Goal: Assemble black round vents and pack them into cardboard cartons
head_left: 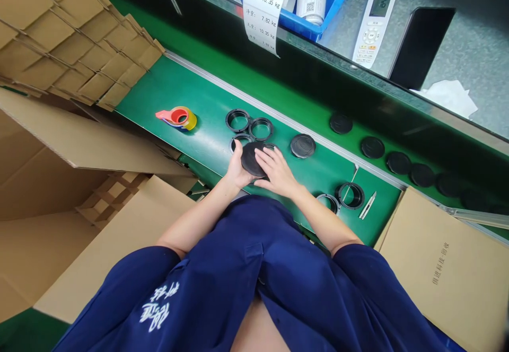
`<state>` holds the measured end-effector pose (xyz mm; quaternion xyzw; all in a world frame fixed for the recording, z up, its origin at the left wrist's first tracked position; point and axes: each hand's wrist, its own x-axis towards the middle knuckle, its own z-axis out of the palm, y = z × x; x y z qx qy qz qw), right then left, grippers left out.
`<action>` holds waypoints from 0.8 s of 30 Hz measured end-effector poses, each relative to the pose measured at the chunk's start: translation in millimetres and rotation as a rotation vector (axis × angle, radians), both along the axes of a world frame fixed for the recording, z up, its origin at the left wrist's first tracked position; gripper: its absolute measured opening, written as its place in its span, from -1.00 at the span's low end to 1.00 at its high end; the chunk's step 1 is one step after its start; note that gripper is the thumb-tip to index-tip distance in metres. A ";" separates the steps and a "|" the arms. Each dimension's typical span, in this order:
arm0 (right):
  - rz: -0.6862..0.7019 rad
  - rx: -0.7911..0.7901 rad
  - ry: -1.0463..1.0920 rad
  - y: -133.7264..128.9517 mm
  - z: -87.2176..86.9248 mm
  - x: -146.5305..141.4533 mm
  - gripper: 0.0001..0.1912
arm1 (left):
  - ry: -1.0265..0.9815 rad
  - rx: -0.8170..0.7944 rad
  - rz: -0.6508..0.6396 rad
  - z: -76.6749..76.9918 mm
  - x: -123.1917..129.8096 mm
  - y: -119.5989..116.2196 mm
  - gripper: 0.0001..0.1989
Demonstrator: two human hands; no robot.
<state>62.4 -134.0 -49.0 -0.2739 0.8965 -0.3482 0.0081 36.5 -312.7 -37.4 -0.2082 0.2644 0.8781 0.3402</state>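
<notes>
A round black disc [251, 159] is held just above the green work surface in front of my body. My left hand [237, 170] grips its left and lower edge, thumb up along the side. Across the disc's right part lie the fingers of my right hand [278, 172]. Black rings [237, 121] stand just behind the hands, some partly hidden by them. To their right lies a black round cap [303, 145]. Farther right are another black ring [350, 195] and a small silver cutter [368, 205].
A red and yellow tape dispenser [178, 118] lies at left, near stacked cardboard dividers [71, 34] and an open carton [115, 235]. Several black discs [372, 147] line the green belt. A flat carton [457, 262] is at right. The shelf holds a blue bin [304, 27].
</notes>
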 end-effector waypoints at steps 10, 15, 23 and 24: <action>-0.216 0.244 -0.287 -20.7 -65.9 -25.4 0.27 | 0.168 -0.794 -0.144 -69.2 19.5 -30.8 -0.37; -0.273 0.441 -0.259 -15.7 -94.6 -55.8 0.20 | 0.610 -1.223 -0.318 -92.8 29.5 -58.1 -0.62; -0.377 0.384 -0.154 -9.1 -87.8 -42.9 -0.18 | 0.908 -1.506 -0.565 -101.2 34.5 -67.0 -0.47; -0.374 0.382 -0.150 -13.0 -88.7 -40.8 -0.20 | 0.943 -1.544 -0.595 -101.7 33.4 -68.4 -0.45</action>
